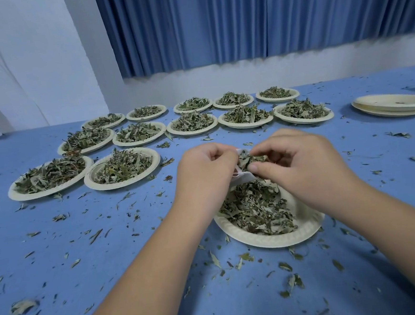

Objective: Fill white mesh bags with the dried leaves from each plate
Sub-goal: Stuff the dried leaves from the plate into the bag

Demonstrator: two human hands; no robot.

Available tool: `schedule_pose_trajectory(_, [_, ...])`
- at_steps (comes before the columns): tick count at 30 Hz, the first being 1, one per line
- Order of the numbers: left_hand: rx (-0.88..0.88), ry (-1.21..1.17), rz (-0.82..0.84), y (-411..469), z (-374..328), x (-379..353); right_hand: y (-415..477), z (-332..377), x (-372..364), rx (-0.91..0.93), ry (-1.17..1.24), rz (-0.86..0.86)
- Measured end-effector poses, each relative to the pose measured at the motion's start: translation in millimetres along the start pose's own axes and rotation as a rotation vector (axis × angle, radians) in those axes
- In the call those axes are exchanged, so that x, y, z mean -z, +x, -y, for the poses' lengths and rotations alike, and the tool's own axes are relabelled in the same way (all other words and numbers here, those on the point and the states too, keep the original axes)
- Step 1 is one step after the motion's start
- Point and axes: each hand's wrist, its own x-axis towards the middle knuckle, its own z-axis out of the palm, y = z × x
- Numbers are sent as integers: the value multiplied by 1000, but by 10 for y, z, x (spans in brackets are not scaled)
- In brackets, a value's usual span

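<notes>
A person's left hand [203,167] gripped the mouth of a white mesh bag [244,177], its fingers [216,154] curled tight on the rim. The right hand [298,160] pinched a tuft of dried leaves [249,160] into the opening, thumb and fingertips pressed together. The bag hung just above the near plate [270,240] on the bench [108,239], so strays would likely drop back onto it. Holding the mouth wide and feeding small pinches looked the surest method.

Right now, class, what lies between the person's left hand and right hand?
In the head view, a small white mesh bag, stuffed with dried green leaves, lies between the left hand and right hand; both hold it.
</notes>
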Motion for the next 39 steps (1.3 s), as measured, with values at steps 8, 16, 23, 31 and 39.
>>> schedule_pose_trajectory(8, [-84,60,54,-16,12,-48,32,30,-17,24,-207,23])
schedule_pose_trajectory(16, [-82,58,-8,-18,11,-40,4,47,77,-22,37,137])
schedule_pose_trajectory(23, [-77,83,-28,-28,7,-51,1,70,-22,-57,90,57])
schedule_pose_trajectory(31, [-101,111,23,-52,-25,-77,30,24,-76,-113,101,-44])
schedule_pose_trajectory(39, [-82,65,6,-75,-45,-74,16,80,-8,-51,4,31])
